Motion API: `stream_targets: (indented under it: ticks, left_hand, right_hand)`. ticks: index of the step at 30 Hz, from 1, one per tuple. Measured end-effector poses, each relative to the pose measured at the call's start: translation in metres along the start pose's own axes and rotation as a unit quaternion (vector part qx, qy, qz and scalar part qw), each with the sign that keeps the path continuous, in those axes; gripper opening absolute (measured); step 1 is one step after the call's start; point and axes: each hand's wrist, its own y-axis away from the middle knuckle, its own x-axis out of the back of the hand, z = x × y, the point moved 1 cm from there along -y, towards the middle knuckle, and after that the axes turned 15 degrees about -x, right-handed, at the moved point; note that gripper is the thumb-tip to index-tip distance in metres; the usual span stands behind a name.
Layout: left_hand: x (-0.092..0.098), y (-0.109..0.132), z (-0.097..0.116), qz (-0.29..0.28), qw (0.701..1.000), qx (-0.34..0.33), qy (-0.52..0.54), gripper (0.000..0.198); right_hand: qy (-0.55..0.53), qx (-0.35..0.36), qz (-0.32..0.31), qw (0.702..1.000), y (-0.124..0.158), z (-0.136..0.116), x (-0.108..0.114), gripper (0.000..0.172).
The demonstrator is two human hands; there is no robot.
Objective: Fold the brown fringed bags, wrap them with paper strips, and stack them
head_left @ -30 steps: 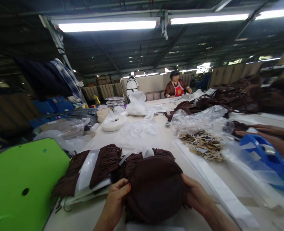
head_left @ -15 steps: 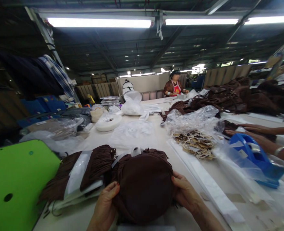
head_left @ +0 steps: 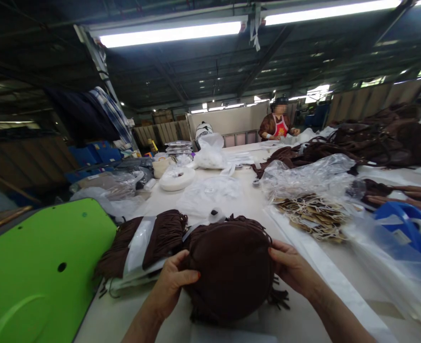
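Dark brown round bag (head_left: 232,271) held at both sides

The bag is between the left hand (head_left: 172,281) and the right hand (head_left: 292,267), its smooth front face in full view. Each grip is narrow, holding the bag by its edge. On the left, the thumb lies over the front face while the fingers reach behind; on the right, the thumb meets the rim slightly higher up, with some fingers hidden. Much of the bag extends below the two thumbs, and dark fringe (head_left: 279,299) spreads at its lower right, under the right hand. Whether the bag's lower edge touches the surface (head_left: 292,321) cannot be told.

A roll of pale ribbon (head_left: 218,218) shows just behind the bag's top. A brown fringed bundle (head_left: 165,238) with a white band (head_left: 139,247) lies near the left hand, beside a green board (head_left: 49,257). String-tied paper tags (head_left: 314,216) lie in a heap beyond the right hand, clear plastic (head_left: 310,176) behind them.
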Motion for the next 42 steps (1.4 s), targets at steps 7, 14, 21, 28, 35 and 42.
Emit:
stream_targets:
  ticks: [7,14,21,28,35,42]
  left_hand:
    - [0.011,0.009,-0.033,0.078,0.996,0.002,0.037,0.034]
    - [0.026,0.009,-0.04,0.013,1.0,-0.006,-0.024,0.034]
    - [0.039,0.012,-0.027,-0.068,0.996,0.008,-0.059,0.034]
    - [0.02,0.01,-0.011,-0.059,0.973,-0.069,-0.213,0.033]
    - [0.024,0.008,-0.016,-0.072,0.935,-0.184,-0.295,0.006]
    - [0.024,0.004,-0.043,-0.008,0.84,-0.349,-0.415,0.016]
  right_hand:
    - [0.019,0.005,0.036,0.999,0.006,0.02,0.013,0.02]
    - [0.02,-0.003,0.053,0.998,-0.002,0.03,0.017,0.029]
    - [0.125,0.032,0.066,0.989,0.016,0.02,0.005,0.03]
    - [0.173,0.058,0.092,0.979,0.022,0.017,-0.007,0.034]
    - [0.095,0.025,0.132,0.986,0.012,0.027,-0.005,0.033]
    - [0.046,0.01,0.202,0.978,-0.004,0.054,0.015,0.024]
